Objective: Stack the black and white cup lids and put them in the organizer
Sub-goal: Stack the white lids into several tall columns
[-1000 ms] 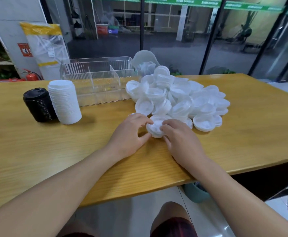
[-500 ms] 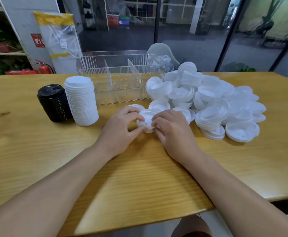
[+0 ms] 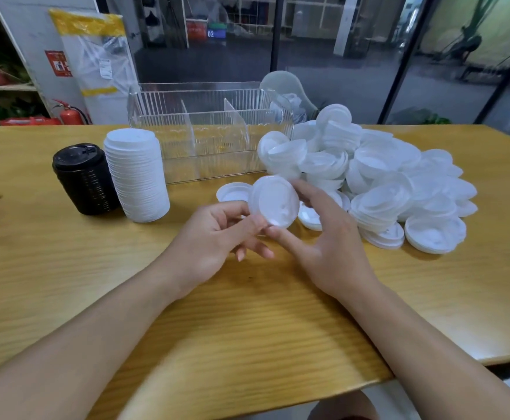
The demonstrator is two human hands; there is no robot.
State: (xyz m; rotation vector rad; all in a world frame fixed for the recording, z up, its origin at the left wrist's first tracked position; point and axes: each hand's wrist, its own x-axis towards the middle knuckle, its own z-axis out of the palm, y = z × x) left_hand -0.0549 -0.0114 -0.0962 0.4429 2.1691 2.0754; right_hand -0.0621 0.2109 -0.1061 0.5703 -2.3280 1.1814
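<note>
The small stack of white plastic cup lids point(image 3: 273, 201) that lay flat on the wooden table point(image 3: 65, 268) a moment ago, pressed between both hands, is now lifted clear of the surface and tipped up so its hollow underside faces the camera. The left hand point(image 3: 214, 237) pinches its lower rim between thumb and curled fingers, while the right hand point(image 3: 326, 237) has loosened: its fingers are straight and spread, the forefinger touching the upper rim and the thumb reaching under the lower edge, steadying rather than gripping. That suggests the gathering step for this handful is over and the lids are being squared up or checked before they join a taller pile. The held lids look thin, round and slightly translucent, with a raised lip; how many are nested together cannot be told, since motion blur softens the edge. Toward the far left of the table stand a finished column of white lids point(image 3: 137, 174) and, touching it on its left, a shorter column of black lids point(image 3: 85, 178). The clear ribbed plastic organizer with dividers point(image 3: 205, 131) sits at the far edge, its compartments apparently unfilled. A large loose heap of white lids point(image 3: 384, 177) spreads toward the right edge, so much of the stacking probably remains.
</note>
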